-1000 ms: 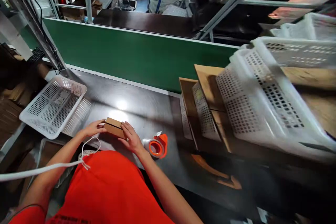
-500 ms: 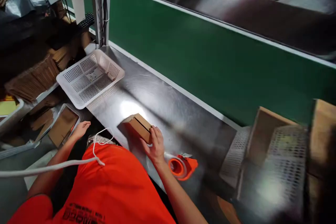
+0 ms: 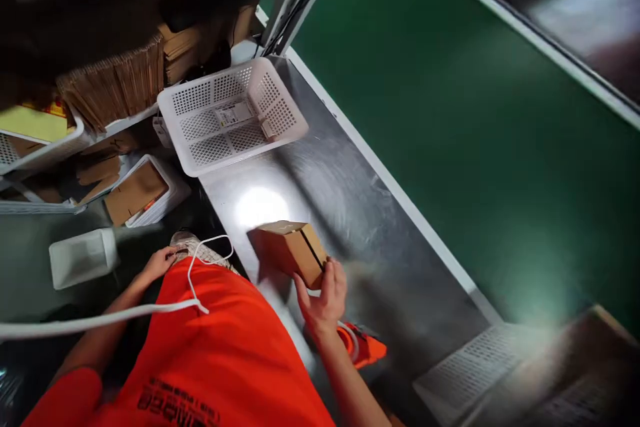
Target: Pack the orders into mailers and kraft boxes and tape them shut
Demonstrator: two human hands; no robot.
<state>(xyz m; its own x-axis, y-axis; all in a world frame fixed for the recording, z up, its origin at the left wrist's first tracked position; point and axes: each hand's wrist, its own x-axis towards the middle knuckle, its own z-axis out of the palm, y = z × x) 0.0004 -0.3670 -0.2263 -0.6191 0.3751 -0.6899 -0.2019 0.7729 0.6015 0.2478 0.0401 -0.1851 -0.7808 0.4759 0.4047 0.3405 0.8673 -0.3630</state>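
Small cardboard box (image 3: 293,252) on the steel worktop (image 3: 350,213), tipped on one edge; right hand (image 3: 323,297) in a clenched grip on its near corner. Left hand (image 3: 159,261) hangs loose, grasping nothing, off the worktop's edge. Orange tape dispenser (image 3: 364,347) just beside the right wrist. Steadying the box flat would make handling surer.

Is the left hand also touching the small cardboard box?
No, only the right hand grips the cardboard box; the left hand is down beside the table edge.

Dark print runs across the orange shirt (image 3: 220,373) near the bottom edge, but its letters are too blurred to read. A white label (image 3: 234,113) lies in the white basket (image 3: 200,163); its print is too small to read.
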